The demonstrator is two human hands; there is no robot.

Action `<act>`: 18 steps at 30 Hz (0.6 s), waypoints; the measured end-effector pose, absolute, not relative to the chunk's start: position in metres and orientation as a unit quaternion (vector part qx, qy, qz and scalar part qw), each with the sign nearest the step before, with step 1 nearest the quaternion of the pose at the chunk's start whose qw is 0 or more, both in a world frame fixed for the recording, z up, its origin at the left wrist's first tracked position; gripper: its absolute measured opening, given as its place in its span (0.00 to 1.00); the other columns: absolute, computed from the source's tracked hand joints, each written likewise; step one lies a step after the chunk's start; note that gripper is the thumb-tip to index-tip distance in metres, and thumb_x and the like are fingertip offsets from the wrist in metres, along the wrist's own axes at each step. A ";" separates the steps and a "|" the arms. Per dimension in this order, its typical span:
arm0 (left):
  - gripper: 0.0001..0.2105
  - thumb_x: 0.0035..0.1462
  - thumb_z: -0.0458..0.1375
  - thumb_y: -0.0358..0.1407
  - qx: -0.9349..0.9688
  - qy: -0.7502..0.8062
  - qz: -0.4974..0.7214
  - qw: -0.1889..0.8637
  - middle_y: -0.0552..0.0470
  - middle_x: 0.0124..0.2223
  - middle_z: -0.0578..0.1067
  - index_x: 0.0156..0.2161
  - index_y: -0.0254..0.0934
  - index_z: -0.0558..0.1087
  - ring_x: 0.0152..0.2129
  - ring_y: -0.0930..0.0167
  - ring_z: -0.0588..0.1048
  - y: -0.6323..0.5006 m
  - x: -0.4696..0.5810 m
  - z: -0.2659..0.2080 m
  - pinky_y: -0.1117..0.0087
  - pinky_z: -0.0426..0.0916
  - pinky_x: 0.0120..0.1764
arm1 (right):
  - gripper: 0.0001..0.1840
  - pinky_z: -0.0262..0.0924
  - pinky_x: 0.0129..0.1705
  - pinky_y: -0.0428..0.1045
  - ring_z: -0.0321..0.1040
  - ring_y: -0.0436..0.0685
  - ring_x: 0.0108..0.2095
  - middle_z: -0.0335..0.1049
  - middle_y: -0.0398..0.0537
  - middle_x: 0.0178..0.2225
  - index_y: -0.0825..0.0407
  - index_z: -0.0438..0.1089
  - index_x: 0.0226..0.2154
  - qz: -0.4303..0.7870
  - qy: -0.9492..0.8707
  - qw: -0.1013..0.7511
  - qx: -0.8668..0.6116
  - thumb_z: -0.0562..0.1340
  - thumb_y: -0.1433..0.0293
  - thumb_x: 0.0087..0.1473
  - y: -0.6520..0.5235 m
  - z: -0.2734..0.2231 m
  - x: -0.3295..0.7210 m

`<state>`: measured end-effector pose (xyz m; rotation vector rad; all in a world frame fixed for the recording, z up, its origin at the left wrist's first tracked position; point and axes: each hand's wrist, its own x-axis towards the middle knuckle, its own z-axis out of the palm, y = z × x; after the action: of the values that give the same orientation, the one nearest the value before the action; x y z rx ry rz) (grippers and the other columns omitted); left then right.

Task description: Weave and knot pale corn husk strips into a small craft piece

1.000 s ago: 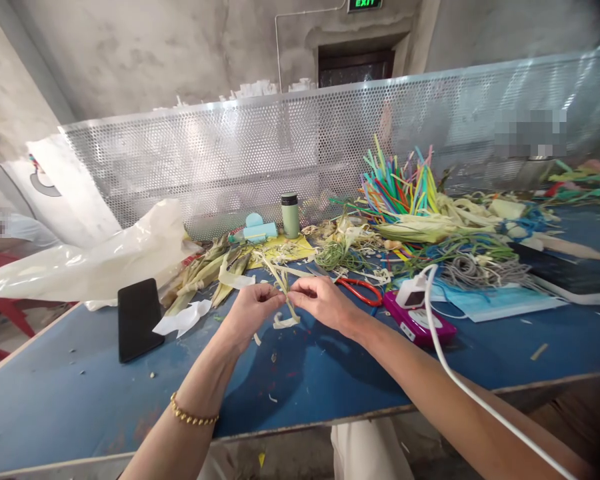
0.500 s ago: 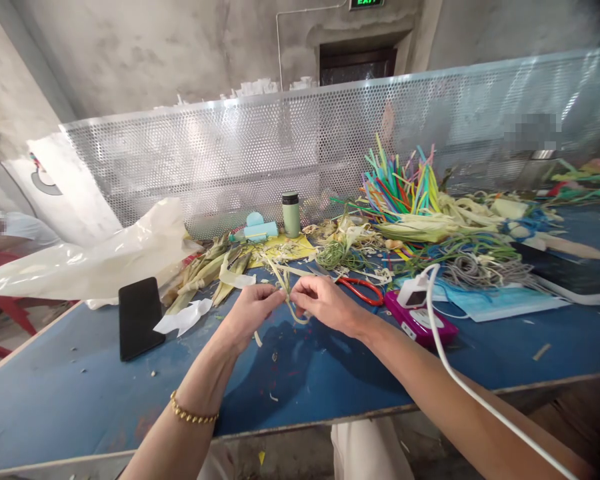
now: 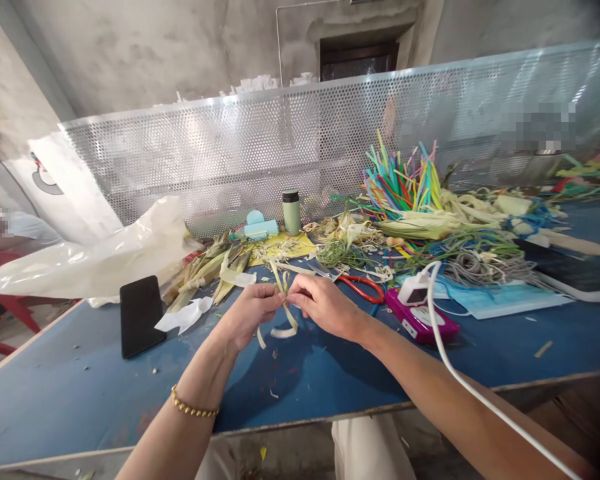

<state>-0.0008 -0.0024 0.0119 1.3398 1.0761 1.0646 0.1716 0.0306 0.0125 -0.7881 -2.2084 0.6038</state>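
Pale green husk strips (image 3: 293,322) are pinched between my two hands above the blue table. My left hand (image 3: 254,310), with a gold bead bracelet at the wrist, has thumb and fingers closed on them. From the other side, my right hand (image 3: 320,303) pinches the same strips, its fingertips almost touching the left ones. Strip ends stick up past my fingers and curl below them. Just beyond my right hand lie scissors (image 3: 363,289) with red handles. My fingers hide the spot where the strips meet.
A black phone (image 3: 141,317) and white paper scrap (image 3: 184,315) lie left. Behind stand a green bottle (image 3: 291,217) and colourful pipe cleaners (image 3: 403,180) among husks. At right are a magenta box (image 3: 423,320), white cable (image 3: 447,367) and blue mask (image 3: 510,303). Mesh panel (image 3: 205,153) bounds the back.
The lower strip ends have swung and now hang in a different curl beneath my fingers. My right hand has shifted slightly left. Both hands keep their pinch.
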 end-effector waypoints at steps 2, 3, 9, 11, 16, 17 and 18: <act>0.17 0.45 0.64 0.42 0.558 0.442 0.443 0.545 0.60 0.20 0.53 0.20 0.34 0.62 0.17 0.80 0.48 -0.004 -0.001 0.014 0.71 0.39 0.23 | 0.08 0.51 0.30 0.45 0.59 0.49 0.25 0.63 0.40 0.21 0.53 0.64 0.26 0.236 -0.854 0.352 -0.301 0.58 0.70 0.57 0.030 0.013 0.172; 0.17 0.44 0.64 0.42 0.556 0.440 0.442 0.550 0.60 0.20 0.53 0.20 0.34 0.62 0.17 0.80 0.49 -0.004 -0.001 0.014 0.71 0.39 0.23 | 0.08 0.51 0.30 0.45 0.59 0.49 0.25 0.63 0.40 0.21 0.53 0.65 0.26 0.238 -0.854 0.351 -0.302 0.58 0.70 0.57 0.030 0.013 0.172; 0.17 0.43 0.65 0.40 0.544 0.434 0.447 0.561 0.59 0.20 0.53 0.19 0.33 0.63 0.17 0.80 0.49 -0.006 0.002 0.018 0.71 0.40 0.22 | 0.08 0.51 0.29 0.45 0.59 0.49 0.25 0.64 0.41 0.21 0.53 0.65 0.25 0.242 -0.850 0.353 -0.307 0.58 0.72 0.56 0.029 0.015 0.172; 0.17 0.43 0.65 0.40 0.547 0.430 0.449 0.561 0.60 0.20 0.54 0.19 0.33 0.63 0.17 0.80 0.49 -0.006 0.002 0.018 0.71 0.40 0.22 | 0.08 0.51 0.30 0.45 0.59 0.49 0.25 0.63 0.40 0.21 0.53 0.65 0.25 0.242 -0.851 0.351 -0.308 0.58 0.73 0.56 0.028 0.016 0.173; 0.15 0.46 0.64 0.40 0.558 0.431 0.443 0.555 0.59 0.19 0.54 0.21 0.32 0.65 0.17 0.80 0.50 -0.005 0.000 0.016 0.71 0.40 0.22 | 0.08 0.51 0.30 0.45 0.60 0.49 0.24 0.63 0.40 0.20 0.53 0.65 0.26 0.242 -0.850 0.352 -0.308 0.57 0.72 0.57 0.030 0.014 0.173; 0.15 0.47 0.63 0.40 0.560 0.433 0.441 0.551 0.60 0.18 0.54 0.21 0.33 0.65 0.17 0.80 0.50 -0.005 -0.001 0.016 0.71 0.40 0.22 | 0.08 0.51 0.30 0.45 0.60 0.49 0.24 0.63 0.40 0.20 0.53 0.65 0.26 0.238 -0.850 0.355 -0.308 0.57 0.72 0.57 0.031 0.014 0.173; 0.15 0.48 0.62 0.40 0.563 0.433 0.440 0.549 0.60 0.18 0.53 0.21 0.33 0.65 0.17 0.80 0.50 -0.005 -0.001 0.015 0.71 0.40 0.22 | 0.08 0.51 0.30 0.45 0.60 0.49 0.25 0.63 0.40 0.20 0.53 0.65 0.26 0.232 -0.850 0.359 -0.308 0.57 0.72 0.57 0.031 0.013 0.173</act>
<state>-0.0010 -0.0048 0.0154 1.3330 1.0263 1.0418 0.1731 0.0314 0.0126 -0.7956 -2.1924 0.5983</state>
